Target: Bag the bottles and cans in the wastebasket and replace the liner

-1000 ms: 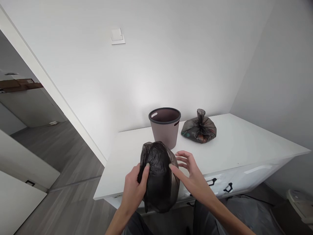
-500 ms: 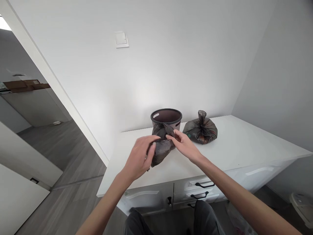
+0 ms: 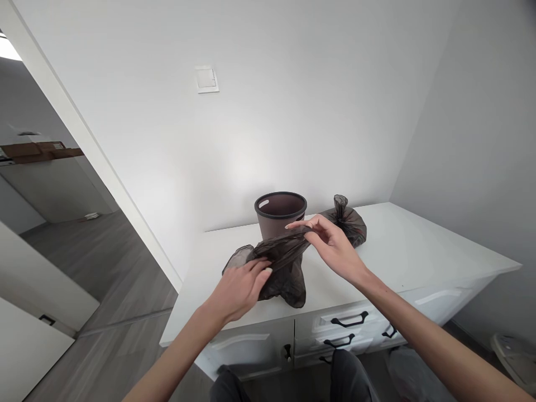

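A white wall [image 3: 318, 123] fills most of the view behind everything. Taking the dark, see-through loose bag as the clock's centre, the white tabletop [image 3: 422, 245] spreads beneath it and out to 3 o'clock, with the cabinet front [image 3: 251, 343] at 6 o'clock. The bin [image 3: 272, 225], brownish with a dark rim, stands upright at 12 o'clock, its lower part hidden behind the bag. The loose bag [image 3: 287, 276] itself is held crumpled at the tabletop's near side; whether its bottom touches the surface I cannot tell. The tied bag [image 3: 355, 223], its neck knotted and sticking up, sits at 2 o'clock, partly covered by the right hand. The left hand [image 3: 243, 285], at 8 o'clock, pinches the loose bag between thumb and fingers. The right hand [image 3: 333, 245], also towards 2 o'clock, nips the bag's edge with its thumb under a finger that points towards 9 o'clock. Black handles [image 3: 349, 320] show at 4 o'clock, and a light switch [image 3: 206, 80] at 11 o'clock.
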The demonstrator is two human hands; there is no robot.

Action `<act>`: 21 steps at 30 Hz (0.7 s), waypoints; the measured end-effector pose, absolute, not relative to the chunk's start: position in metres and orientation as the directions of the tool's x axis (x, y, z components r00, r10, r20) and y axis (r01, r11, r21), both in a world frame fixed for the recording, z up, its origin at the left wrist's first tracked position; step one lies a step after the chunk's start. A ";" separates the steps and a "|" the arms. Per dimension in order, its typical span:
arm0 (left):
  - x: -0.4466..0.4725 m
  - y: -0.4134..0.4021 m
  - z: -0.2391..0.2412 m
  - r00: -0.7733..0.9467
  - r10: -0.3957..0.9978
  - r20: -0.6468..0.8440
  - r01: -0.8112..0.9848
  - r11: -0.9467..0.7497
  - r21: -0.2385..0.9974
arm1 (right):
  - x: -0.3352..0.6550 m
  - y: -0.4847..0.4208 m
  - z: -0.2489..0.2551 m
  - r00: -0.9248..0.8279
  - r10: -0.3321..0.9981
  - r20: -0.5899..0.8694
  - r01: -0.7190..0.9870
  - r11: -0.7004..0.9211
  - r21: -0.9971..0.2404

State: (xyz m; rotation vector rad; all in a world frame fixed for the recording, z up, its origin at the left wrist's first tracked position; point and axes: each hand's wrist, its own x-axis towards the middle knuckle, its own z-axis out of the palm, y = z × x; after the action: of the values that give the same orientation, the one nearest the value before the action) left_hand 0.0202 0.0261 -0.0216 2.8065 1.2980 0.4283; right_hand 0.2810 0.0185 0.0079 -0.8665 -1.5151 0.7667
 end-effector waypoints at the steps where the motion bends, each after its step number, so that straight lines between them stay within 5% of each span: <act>1: 0.016 0.026 -0.019 0.571 0.791 0.218 0.766 -0.610 0.205 | 0.281 0.016 0.009 -0.043 0.857 0.514 0.101 0.515 -0.851; 5: -0.002 0.028 -0.004 0.399 0.912 0.098 0.832 -0.405 0.380 | 0.280 0.002 0.016 0.019 0.833 0.553 0.083 0.550 -0.831; 16: -0.060 0.050 -0.013 0.139 0.982 0.126 0.973 -0.159 0.167 | 0.282 -0.029 0.030 0.275 0.734 0.621 0.146 0.606 -0.782; 21: -0.075 0.054 -0.002 0.046 0.995 0.087 0.960 -0.068 0.271 | 0.301 -0.034 0.019 0.321 0.749 0.579 0.164 0.558 -0.813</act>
State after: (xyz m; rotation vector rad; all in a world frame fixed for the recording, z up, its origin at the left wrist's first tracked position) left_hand -0.0747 0.0543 -0.0020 2.1661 2.0441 0.3793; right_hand 0.3008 -0.0336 0.0189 -0.9377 -1.2126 0.4692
